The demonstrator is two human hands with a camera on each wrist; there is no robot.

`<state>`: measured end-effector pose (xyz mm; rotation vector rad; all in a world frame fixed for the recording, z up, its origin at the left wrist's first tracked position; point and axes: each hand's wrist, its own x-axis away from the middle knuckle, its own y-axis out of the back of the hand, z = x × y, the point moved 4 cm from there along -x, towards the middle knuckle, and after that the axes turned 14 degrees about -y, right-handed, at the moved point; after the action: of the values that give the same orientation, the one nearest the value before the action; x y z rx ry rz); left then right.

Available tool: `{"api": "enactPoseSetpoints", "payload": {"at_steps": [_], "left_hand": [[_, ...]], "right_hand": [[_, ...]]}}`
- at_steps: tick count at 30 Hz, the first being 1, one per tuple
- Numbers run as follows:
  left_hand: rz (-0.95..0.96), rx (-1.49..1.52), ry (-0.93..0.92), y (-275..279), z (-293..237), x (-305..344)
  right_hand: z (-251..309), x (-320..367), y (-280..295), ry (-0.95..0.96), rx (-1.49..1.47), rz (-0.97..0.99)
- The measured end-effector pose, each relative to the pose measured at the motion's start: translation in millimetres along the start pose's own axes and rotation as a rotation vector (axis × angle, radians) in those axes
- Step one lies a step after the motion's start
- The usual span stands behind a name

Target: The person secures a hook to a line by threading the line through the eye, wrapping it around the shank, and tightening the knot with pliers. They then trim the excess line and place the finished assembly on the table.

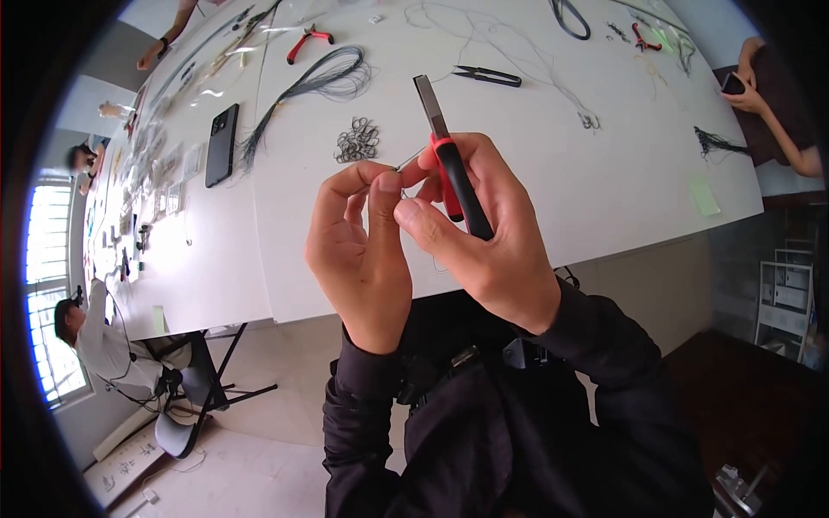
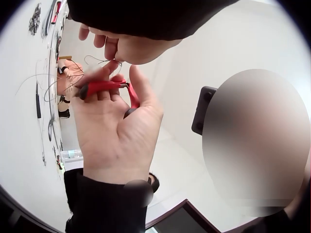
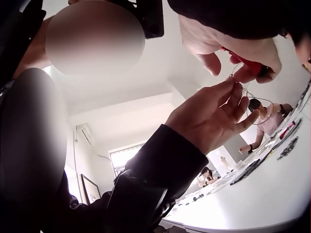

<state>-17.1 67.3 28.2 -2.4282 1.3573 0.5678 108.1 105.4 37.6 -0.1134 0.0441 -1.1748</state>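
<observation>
My left hand pinches a thin line between thumb and index finger, and the line loops loosely below the fingertips. A small dark piece shows at the pinch; I cannot tell whether it is a hook. My right hand holds pliers with red and black handles against its palm, their metal nose pointing away from me. Its thumb and index fingertips come right up to the left fingertips at the line. Beyond the hands, on the white table, lies a pile of small dark fish hooks.
Black thread snips lie farther back, near loose line. To the left are a bundle of grey line, red-handled pliers and a phone. Another person's hands are at the right edge; a seated person is at left.
</observation>
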Motion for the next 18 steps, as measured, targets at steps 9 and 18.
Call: {"api": "enactPoseSetpoints", "payload": {"at_steps": [9, 18], "left_hand": [[0.028, 0.077, 0.092, 2.5, 1.2, 1.4], [-0.100, 0.137, 0.071, 29.6, 33.6, -16.3]], "right_hand": [[5.8, -2.6, 9.5, -0.344, -0.272, 0.307], [24.5, 21.9, 44.0, -0.304, -0.224, 0.414]]}}
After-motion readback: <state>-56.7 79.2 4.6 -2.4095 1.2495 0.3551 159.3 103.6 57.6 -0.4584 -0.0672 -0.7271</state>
